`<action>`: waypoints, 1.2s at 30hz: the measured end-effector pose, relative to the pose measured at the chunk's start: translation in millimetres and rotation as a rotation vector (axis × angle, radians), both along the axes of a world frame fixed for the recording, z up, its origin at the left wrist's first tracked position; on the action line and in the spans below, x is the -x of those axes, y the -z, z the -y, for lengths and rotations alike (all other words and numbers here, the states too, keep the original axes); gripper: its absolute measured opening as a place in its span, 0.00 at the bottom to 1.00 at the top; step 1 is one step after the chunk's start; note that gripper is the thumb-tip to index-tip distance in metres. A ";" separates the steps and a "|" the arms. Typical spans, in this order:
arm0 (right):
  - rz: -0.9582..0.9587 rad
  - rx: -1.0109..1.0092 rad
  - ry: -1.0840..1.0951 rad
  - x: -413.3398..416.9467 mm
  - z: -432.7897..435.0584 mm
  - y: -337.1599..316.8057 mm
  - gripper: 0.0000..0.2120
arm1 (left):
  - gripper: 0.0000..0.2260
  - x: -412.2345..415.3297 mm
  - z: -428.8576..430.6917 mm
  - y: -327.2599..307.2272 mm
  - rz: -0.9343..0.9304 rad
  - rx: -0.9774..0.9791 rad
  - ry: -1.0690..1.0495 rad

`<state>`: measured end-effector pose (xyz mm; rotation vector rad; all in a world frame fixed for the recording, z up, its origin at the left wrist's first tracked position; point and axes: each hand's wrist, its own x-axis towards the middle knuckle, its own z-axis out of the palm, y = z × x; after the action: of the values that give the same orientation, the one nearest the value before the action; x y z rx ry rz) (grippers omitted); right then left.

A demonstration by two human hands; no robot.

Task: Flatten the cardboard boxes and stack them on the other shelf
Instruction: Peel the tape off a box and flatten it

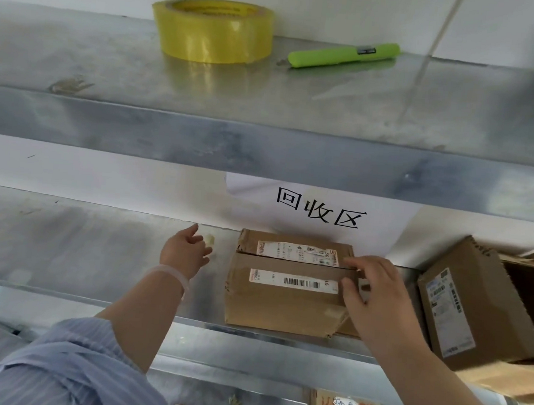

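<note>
1. Cardboard box (288, 284): stands on the middle shelf (79, 251), its front lower edge at the shelf's front lip. The top flaps are closed, with printed labels across the seam. We judge it not yet flattened.
2. Right hand (376, 294): grips the box at its upper right edge, fingers over the top and thumb on the front face.
3. Left hand (185, 250): open, fingers loosely spread, holding nothing. It hovers over the shelf to the left of the box and apart from it.
4. Second box (462, 307): tilted, just to the right of the first, with flat cardboard (507, 379) beneath it.
5. Upper shelf (110, 71): carries a yellow tape roll (213, 30) and a green utility knife (344, 55).
6. Paper sign (319, 211): fixed to the wall behind the box.
7. Risk, one-sided hold: we have the box by one corner only. Pulled forward so, it may pivot and drop off the lip.
8. Risk, neighbour: a sideways swing to the right could knock the leaning second box.
9. Risk, seam: if tape holds the flaps, forcing them may tear the board. We cannot tell how firmly they are sealed.
10. Risk, knife: reaching overhead for it could nudge it off the upper shelf.
</note>
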<state>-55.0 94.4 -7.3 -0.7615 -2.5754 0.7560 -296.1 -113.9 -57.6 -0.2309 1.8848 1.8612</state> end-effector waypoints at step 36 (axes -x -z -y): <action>0.299 0.214 -0.045 0.8 8.8 -28.4 0.28 | 0.13 -92.8 -0.6 -64.3 -0.593 0.372 0.464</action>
<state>-55.7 85.6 21.1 -0.9476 -2.8135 1.0135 -203.2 -113.3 6.7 0.6593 2.3993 1.3351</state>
